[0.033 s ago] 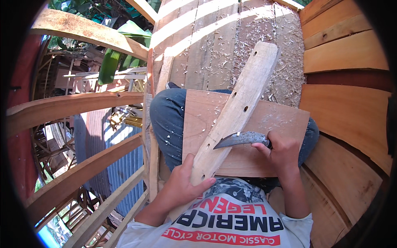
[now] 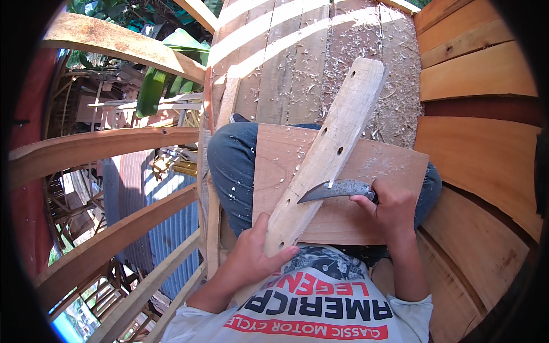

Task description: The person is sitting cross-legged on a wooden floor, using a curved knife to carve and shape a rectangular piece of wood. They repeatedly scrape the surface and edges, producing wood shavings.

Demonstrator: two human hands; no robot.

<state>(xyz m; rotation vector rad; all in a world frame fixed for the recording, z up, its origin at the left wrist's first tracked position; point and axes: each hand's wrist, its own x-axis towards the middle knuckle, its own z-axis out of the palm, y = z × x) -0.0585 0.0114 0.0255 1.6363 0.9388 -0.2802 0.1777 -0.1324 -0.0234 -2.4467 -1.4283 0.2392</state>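
Note:
A long pale wooden bar [image 2: 350,117] with several small dark holes slants across my lap, its near end toward my belly. My left hand [image 2: 251,257] grips that near end, thumb lying over the top face. In my right hand [image 2: 393,210] is a curved knife [image 2: 346,187], held by its mostly hidden handle. Its grey, stained blade lies across the bar, tip pointing left near one of the holes; a small pale chip sits at the blade's upper edge. Beneath the bar, a flat reddish-brown board [image 2: 394,171] rests over my thighs.
Wood shavings [image 2: 397,86] litter the plank floor [image 2: 277,74] ahead. At my right rises a wall of orange-brown planks [image 2: 474,160]. Wooden rails [image 2: 114,143] fence the left side, with corrugated metal roofing [image 2: 171,228] and stacked lumber below, and a green leaf [image 2: 151,91] hanging beside them.
The knife and my right hand have shifted very slightly to the right. My left hand and the wooden bar look unmoved.

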